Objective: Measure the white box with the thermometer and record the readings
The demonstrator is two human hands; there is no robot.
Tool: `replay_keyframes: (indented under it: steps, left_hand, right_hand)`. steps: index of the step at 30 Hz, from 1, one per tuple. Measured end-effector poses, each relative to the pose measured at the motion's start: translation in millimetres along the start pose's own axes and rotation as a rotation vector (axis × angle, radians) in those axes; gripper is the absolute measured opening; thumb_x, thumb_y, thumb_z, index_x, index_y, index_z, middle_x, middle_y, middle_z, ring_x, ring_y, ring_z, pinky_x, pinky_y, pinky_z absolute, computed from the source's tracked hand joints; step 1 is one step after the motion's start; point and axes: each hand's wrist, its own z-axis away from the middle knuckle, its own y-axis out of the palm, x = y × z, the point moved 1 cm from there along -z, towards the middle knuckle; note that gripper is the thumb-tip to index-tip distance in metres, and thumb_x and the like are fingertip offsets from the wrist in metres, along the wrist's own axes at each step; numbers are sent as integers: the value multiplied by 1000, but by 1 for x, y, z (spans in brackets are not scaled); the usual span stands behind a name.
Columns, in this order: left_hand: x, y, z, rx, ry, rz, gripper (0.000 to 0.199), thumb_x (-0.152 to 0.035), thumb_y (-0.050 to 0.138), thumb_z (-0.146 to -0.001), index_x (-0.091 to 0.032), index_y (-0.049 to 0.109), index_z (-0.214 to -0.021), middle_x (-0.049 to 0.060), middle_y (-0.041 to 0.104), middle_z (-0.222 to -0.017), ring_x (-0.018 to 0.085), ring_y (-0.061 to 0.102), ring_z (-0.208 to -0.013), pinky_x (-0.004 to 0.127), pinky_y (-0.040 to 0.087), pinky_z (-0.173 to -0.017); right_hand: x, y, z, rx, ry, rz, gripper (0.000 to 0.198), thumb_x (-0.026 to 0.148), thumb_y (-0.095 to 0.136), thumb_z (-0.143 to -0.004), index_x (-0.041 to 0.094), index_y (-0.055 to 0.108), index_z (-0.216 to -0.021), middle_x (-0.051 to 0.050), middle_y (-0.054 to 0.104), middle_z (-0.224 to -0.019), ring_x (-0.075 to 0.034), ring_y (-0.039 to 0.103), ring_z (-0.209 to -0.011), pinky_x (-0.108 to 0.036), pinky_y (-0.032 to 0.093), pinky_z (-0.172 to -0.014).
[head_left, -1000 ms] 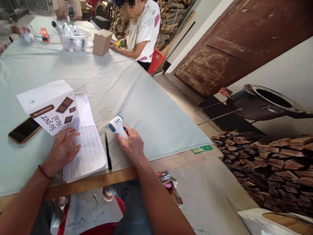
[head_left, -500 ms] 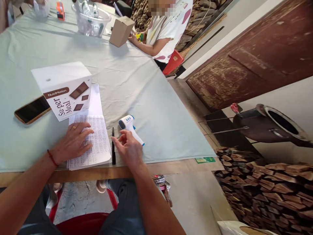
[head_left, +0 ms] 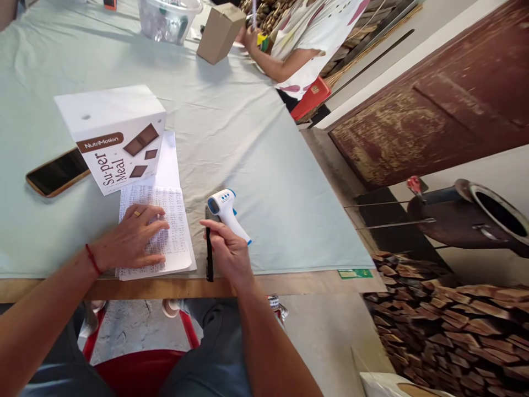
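Note:
My left hand (head_left: pixel 138 238) lies with its fingers spread on a notebook (head_left: pixel 178 234) filled with handwriting, holding its page flat. To its right, my right hand (head_left: pixel 230 255) is closed on a black pen (head_left: pixel 210 260) near the table's front edge. The pen's upper part passes behind my fingers, and the thumb is partly hidden. Just beyond that hand lies a white and blue infrared thermometer (head_left: pixel 230 214). A white folded card (head_left: pixel 119 144) reading "NutriMotion Su-per Meal" stands over the notebook's far page. A smartphone (head_left: pixel 55 175) lies partly behind the card.
A brown cardboard box (head_left: pixel 221 33) and a clear plastic tub (head_left: pixel 169 22) with bottles stand at the far side. Beside them sits another person (head_left: pixel 297 60) on a red chair. Stacked firewood (head_left: pixel 454 331) and a dark pot (head_left: pixel 442 215) are off to the right.
My right hand has closed on the pen, which lay beside the notebook before. My left hand has stayed on the page. The view has shifted slightly.

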Motion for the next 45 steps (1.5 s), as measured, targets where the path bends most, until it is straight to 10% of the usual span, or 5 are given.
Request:
replay_keyframes:
  steps: [6,13,21,45]
  left_hand:
    - [-3,0,-2,27,11,-21,46,-47,70,-86,-13,62,-116,21,52,-133,37,48,-124,55,35,-106]
    - [-5,2,-2,43,1,-16,47,-47,69,-85,-14,61,-118,20,52,-132,37,48,-122,55,35,-106]
    - [-6,3,-4,48,2,-12,46,-48,67,-86,-13,60,-115,20,53,-131,36,48,-121,54,34,-107]
    - [-6,4,-5,58,-6,0,46,-50,69,-86,-15,60,-114,18,53,-132,35,48,-122,52,34,-108]
  right_hand:
    - [10,10,15,-46,-27,-458,40,49,75,-77,26,55,-103,1,54,-78,-13,52,-65,-27,44,-57]
    - [16,29,49,-31,-162,-268,42,52,38,-102,24,64,-117,-3,59,-80,-18,58,-72,-35,51,-69]
    - [25,35,43,-80,-93,-138,7,18,61,-78,23,62,-83,1,62,-70,-13,58,-58,-26,48,-55]
    - [28,41,41,81,-106,135,13,20,51,-80,22,53,-67,4,51,-57,-10,47,-51,-23,41,-53]
